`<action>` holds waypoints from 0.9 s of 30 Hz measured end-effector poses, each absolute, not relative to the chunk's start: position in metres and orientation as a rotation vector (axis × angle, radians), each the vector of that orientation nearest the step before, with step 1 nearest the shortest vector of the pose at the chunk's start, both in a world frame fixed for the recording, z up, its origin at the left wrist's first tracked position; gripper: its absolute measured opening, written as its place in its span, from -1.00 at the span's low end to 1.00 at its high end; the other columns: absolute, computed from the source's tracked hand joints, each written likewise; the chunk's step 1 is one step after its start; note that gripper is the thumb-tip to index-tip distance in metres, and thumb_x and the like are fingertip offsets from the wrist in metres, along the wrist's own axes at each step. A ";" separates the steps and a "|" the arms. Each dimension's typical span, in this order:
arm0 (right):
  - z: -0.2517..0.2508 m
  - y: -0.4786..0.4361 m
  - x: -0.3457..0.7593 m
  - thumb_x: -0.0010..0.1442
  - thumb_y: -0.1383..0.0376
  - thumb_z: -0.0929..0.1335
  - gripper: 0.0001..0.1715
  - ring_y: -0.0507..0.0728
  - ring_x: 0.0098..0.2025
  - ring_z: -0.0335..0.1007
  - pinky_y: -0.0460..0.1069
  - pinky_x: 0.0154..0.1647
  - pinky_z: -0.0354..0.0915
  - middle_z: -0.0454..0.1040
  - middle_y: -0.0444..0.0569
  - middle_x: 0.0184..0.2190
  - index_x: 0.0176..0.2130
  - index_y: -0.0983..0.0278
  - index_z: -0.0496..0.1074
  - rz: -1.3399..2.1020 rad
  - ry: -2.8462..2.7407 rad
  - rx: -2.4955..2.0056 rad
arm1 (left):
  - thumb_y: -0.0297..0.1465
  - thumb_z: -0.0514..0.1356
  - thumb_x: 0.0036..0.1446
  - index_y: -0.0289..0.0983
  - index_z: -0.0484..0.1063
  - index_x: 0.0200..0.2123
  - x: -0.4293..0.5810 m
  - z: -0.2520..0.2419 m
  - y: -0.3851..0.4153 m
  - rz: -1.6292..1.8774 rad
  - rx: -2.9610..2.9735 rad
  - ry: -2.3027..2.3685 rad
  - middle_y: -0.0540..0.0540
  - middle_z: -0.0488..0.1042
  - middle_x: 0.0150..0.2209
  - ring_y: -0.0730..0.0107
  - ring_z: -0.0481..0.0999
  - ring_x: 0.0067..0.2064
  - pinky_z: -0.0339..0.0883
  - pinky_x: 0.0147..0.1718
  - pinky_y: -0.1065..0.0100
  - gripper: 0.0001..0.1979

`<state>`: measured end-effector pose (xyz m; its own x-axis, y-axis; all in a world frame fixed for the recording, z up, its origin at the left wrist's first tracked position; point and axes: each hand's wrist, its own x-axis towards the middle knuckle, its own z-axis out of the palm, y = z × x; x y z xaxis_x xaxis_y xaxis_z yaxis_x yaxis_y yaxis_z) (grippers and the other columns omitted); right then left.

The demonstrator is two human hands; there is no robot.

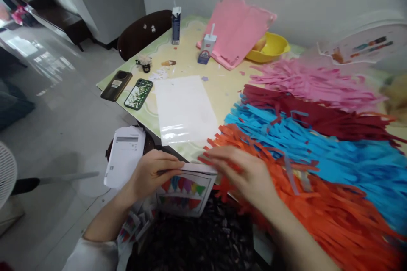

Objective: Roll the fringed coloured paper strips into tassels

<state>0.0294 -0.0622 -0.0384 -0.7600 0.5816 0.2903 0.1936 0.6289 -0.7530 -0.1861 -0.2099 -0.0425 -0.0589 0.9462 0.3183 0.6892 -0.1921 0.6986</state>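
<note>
Over my lap, a flat packet printed with colourful tassel shapes hangs below the table's front edge. My left hand pinches the left end of its white top strip, thumb and fingers closed on it. My right hand is at the packet's right end, fingers stretched out and somewhat blurred; I cannot tell whether they touch the strip. Just beyond the right hand lies a heap of orange fringed paper. A clear plastic sheet lies flat on the table ahead of both hands.
Blue, dark red and pink fringed paper lie at right. Two phones, drink cartons, a pink folder and a yellow bowl sit farther back. White packages rest on a stool at left.
</note>
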 end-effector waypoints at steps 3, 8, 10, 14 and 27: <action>-0.034 -0.032 -0.002 0.27 0.28 0.35 -0.84 0.17 -0.21 0.59 0.07 -0.15 0.48 0.61 0.02 -0.23 -0.12 0.24 0.46 0.903 -2.372 -0.764 | -0.31 0.23 0.27 -0.14 0.61 -0.14 -0.211 -0.039 -0.204 0.927 2.015 1.679 -0.02 0.66 -0.22 0.42 0.62 -0.19 0.26 0.15 0.23 -0.83; -0.064 -0.007 -0.085 0.18 0.37 0.31 -0.70 0.19 -0.19 0.54 0.09 -0.18 0.44 0.52 0.10 -0.17 -0.06 0.27 0.31 1.000 -2.517 -0.624 | -0.34 0.24 0.26 -0.14 0.61 -0.19 -0.241 -0.048 -0.174 0.551 1.945 1.503 0.03 0.67 -0.19 0.43 0.62 -0.13 -0.19 0.39 0.09 -0.87; -0.079 -0.003 -0.113 0.14 0.43 0.28 -0.67 0.19 -0.17 0.50 0.08 -0.17 0.43 0.49 0.12 -0.13 -0.06 0.27 0.28 0.954 -2.563 -0.572 | -0.35 0.27 0.24 -0.17 0.61 -0.21 -0.246 -0.058 -0.163 0.508 1.878 1.473 0.01 0.68 -0.19 0.42 0.63 -0.13 -0.24 0.40 0.07 -0.89; -0.100 0.003 -0.141 0.09 0.50 0.24 -0.62 0.21 -0.16 0.43 0.09 -0.15 0.38 0.42 0.16 -0.08 -0.08 0.27 0.27 0.796 -2.632 -0.541 | -0.31 0.29 0.21 -0.20 0.62 -0.21 -0.251 -0.076 -0.158 0.571 1.762 1.427 -0.02 0.68 -0.20 0.43 0.64 -0.14 -0.25 0.41 0.10 -0.86; -0.102 -0.008 -0.154 0.17 0.55 0.16 -0.67 0.19 -0.18 0.35 0.04 -0.15 0.31 0.36 0.13 -0.13 -0.12 0.28 0.29 0.641 -2.693 -0.522 | -0.29 0.31 0.19 -0.20 0.64 -0.24 -0.251 -0.083 -0.163 0.691 1.679 1.425 -0.01 0.68 -0.24 0.43 0.65 -0.21 -0.27 0.42 0.07 -0.86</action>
